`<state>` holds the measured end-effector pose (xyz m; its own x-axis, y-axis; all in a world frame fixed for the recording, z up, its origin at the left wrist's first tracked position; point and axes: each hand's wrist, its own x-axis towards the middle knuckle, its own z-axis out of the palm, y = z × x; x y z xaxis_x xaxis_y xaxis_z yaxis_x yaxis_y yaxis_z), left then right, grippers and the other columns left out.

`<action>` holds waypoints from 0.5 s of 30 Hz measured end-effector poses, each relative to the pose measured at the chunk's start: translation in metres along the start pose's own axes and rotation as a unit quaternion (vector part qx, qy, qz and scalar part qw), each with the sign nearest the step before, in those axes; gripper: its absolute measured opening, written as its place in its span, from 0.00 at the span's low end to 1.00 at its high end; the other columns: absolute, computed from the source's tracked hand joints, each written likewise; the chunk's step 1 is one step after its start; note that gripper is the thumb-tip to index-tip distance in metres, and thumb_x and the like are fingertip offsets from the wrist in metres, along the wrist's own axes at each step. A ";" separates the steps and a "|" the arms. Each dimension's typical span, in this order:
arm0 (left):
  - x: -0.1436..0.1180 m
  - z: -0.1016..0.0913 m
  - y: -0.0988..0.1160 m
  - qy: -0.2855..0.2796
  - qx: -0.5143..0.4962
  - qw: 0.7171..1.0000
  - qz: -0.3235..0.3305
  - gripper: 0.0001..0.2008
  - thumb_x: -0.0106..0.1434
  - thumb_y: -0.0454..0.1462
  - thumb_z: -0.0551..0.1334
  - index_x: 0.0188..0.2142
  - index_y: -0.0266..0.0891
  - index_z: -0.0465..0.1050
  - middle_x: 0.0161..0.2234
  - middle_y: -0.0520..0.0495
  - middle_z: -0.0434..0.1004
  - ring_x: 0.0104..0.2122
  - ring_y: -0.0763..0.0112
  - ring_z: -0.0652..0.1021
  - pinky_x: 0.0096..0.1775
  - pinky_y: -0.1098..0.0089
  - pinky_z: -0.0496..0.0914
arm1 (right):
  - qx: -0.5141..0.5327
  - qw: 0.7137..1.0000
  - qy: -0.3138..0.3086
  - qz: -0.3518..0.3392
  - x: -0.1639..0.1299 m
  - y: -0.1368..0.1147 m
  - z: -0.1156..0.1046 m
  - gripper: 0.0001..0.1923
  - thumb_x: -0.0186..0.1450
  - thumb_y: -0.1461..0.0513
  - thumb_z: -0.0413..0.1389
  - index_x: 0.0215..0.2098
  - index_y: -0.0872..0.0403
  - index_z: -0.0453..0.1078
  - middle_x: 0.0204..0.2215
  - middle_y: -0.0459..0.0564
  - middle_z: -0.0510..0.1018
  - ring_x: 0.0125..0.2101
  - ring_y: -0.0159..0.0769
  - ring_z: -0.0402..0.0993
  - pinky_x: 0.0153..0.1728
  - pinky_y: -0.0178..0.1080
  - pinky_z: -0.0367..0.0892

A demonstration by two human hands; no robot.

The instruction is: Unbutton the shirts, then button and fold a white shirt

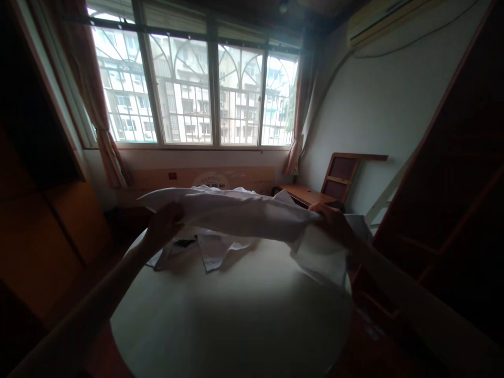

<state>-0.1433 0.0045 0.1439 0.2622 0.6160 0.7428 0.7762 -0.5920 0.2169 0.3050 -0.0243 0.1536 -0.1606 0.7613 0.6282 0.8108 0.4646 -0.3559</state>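
Note:
A white shirt-like garment [240, 212] is stretched out above the far half of a round white table [236, 310]. My left hand [163, 224] grips its left end and my right hand [334, 220] grips its right end, both held a little above the tabletop. Parts of the cloth hang down and rest on the table beneath, including a flap near the middle and a wider piece under my right hand. The room is dim, so finer details of the garment are hard to make out.
A large barred window [197, 89] with curtains fills the far wall. A wooden chair [334, 178] and a low wooden surface stand at the right behind the table. Dark wooden furniture lines the left and right sides. An air conditioner [386, 21] hangs high on the right wall.

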 end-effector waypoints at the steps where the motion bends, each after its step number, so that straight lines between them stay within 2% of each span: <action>1: 0.000 -0.007 0.001 -0.005 -0.007 1.000 0.009 0.06 0.49 0.38 0.57 0.25 0.39 0.61 0.26 0.50 0.66 0.28 0.69 0.69 0.31 0.71 0.64 | -0.004 1.000 0.019 -0.007 0.001 -0.002 -0.006 0.07 0.55 0.60 0.51 0.28 0.55 0.68 0.24 0.48 0.72 0.27 0.34 0.67 0.28 0.33 0.63; 3: -0.004 -0.017 0.003 -0.025 -0.054 0.998 0.036 0.07 0.52 0.40 0.54 0.26 0.38 0.61 0.26 0.50 0.67 0.27 0.71 0.69 0.30 0.72 0.64 | 0.008 1.000 0.011 -0.007 -0.003 -0.004 -0.014 0.06 0.55 0.62 0.50 0.29 0.55 0.67 0.25 0.48 0.72 0.27 0.33 0.67 0.29 0.33 0.63; 5: -0.011 -0.024 0.006 -0.015 -0.095 0.994 0.045 0.10 0.56 0.41 0.49 0.25 0.38 0.61 0.23 0.50 0.66 0.25 0.73 0.67 0.28 0.73 0.63 | 0.018 1.000 0.001 -0.006 -0.010 -0.003 -0.016 0.06 0.55 0.63 0.49 0.28 0.54 0.67 0.24 0.47 0.72 0.26 0.32 0.67 0.27 0.33 0.64; 8: -0.019 -0.025 0.011 0.030 -0.086 0.996 0.010 0.12 0.59 0.39 0.47 0.21 0.38 0.59 0.18 0.53 0.62 0.19 0.76 0.64 0.24 0.74 0.61 | 0.041 0.999 -0.015 0.008 -0.018 -0.001 -0.012 0.08 0.56 0.64 0.47 0.28 0.54 0.67 0.23 0.46 0.72 0.23 0.31 0.67 0.26 0.33 0.64; 10: -0.020 -0.019 0.017 0.017 -0.056 0.998 -0.011 0.11 0.59 0.38 0.49 0.21 0.38 0.60 0.18 0.54 0.63 0.19 0.77 0.64 0.24 0.75 0.61 | 0.050 0.998 -0.021 0.017 -0.019 0.000 -0.003 0.09 0.56 0.65 0.45 0.28 0.55 0.67 0.24 0.46 0.72 0.23 0.31 0.67 0.27 0.33 0.64; 12: -0.019 -0.006 0.026 -0.034 -0.033 0.999 -0.003 0.09 0.58 0.37 0.51 0.25 0.37 0.64 0.22 0.53 0.67 0.22 0.75 0.68 0.27 0.74 0.63 | 0.051 0.998 -0.042 0.008 -0.017 0.000 0.009 0.10 0.56 0.66 0.45 0.30 0.55 0.68 0.27 0.48 0.74 0.27 0.32 0.69 0.31 0.35 0.65; 15: -0.022 0.021 0.043 -0.164 -0.032 0.984 0.067 0.09 0.57 0.40 0.56 0.34 0.38 0.68 0.34 0.49 0.72 0.35 0.71 0.72 0.38 0.71 0.66 | 0.050 0.990 -0.129 -0.039 -0.015 -0.003 0.033 0.11 0.56 0.65 0.47 0.35 0.55 0.68 0.35 0.50 0.74 0.37 0.36 0.70 0.42 0.39 0.63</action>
<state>-0.1033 -0.0237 0.1234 0.5387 0.6588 0.5252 0.6869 -0.7043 0.1789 0.2863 -0.0227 0.1223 -0.3703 0.8052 0.4632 0.7324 0.5598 -0.3876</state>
